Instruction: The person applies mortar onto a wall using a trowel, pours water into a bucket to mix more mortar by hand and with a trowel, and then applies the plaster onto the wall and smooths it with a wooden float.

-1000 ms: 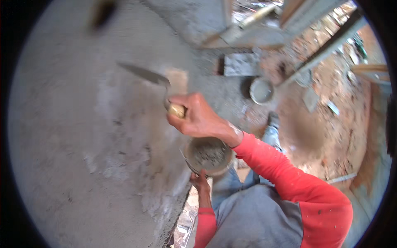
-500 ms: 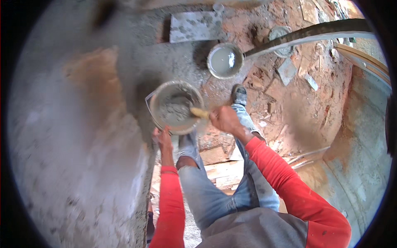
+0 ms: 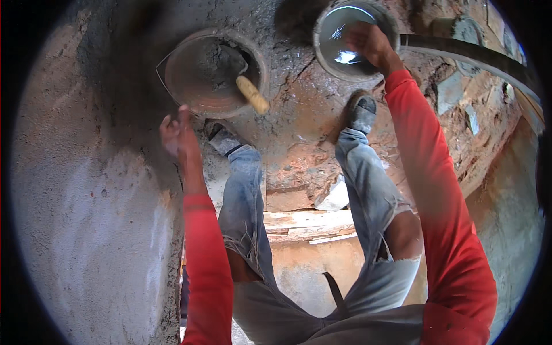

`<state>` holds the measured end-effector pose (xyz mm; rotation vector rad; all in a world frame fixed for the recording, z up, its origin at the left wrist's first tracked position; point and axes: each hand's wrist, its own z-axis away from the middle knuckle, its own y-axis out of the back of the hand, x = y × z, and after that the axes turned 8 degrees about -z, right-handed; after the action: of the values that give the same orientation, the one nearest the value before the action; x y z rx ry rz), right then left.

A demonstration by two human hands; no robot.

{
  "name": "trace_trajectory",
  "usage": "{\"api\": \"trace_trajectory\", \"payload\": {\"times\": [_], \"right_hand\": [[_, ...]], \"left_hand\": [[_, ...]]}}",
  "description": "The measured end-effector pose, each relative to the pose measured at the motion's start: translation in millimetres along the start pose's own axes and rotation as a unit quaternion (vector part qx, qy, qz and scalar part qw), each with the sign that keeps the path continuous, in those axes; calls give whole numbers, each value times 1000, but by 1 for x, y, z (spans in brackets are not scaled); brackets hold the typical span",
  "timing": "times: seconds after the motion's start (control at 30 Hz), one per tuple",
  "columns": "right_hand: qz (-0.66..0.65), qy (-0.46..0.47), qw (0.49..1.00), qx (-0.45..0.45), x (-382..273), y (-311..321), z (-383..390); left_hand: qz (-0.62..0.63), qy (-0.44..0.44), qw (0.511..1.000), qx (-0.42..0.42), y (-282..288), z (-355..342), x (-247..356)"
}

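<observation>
A round bucket (image 3: 172,86) of grey mortar stands at the upper left. A trowel rests in it, its wooden handle (image 3: 253,95) leaning over the near right rim and its blade (image 3: 233,59) against the mortar. Just below the bucket's near rim is my left hand (image 3: 179,135), open, with nothing in it. My right hand (image 3: 371,45) is over a second bucket (image 3: 390,23), which holds cloudy water. Its fingers are blurred and point toward the water. Whether they touch the surface is unclear.
My shoes stand on muddy ground below the buckets. A rough cement surface (image 3: 98,230) fills the left side. A long dark curved strip (image 3: 471,54) runs right from the water bucket. Broken slabs (image 3: 449,92) lie beyond it. Wooden boards (image 3: 310,224) lie between my legs.
My right hand has let go of the trowel and moved right to the water bucket. The trowel stays in the mortar bucket. My left hand has come away from that bucket's rim. The view has shifted.
</observation>
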<state>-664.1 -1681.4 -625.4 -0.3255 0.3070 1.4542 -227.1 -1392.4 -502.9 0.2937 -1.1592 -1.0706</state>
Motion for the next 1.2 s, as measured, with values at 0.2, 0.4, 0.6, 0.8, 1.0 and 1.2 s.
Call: {"api": "trace_trajectory", "payload": {"times": [0.2, 0.4, 0.6, 0.8, 1.0, 1.2], "right_hand": [[-371, -102, 837, -389, 11, -24, 40], [238, 191, 902, -305, -4, -138, 292], [183, 366, 867, -284, -9, -204, 343], [508, 503, 699, 9, -141, -218, 348], [488, 651, 563, 150, -367, -199, 336], [755, 544, 271, 248, -547, -191, 234]], "left_hand": [[253, 94, 936, -225, -50, 81, 76], [476, 310, 782, -256, -130, 96, 186], [420, 284, 794, -335, -33, 127, 263], [363, 70, 819, -439, 80, 167, 346], [49, -21, 982, -182, 228, 97, 183], [-201, 180, 957, -103, 412, 237, -136]]}}
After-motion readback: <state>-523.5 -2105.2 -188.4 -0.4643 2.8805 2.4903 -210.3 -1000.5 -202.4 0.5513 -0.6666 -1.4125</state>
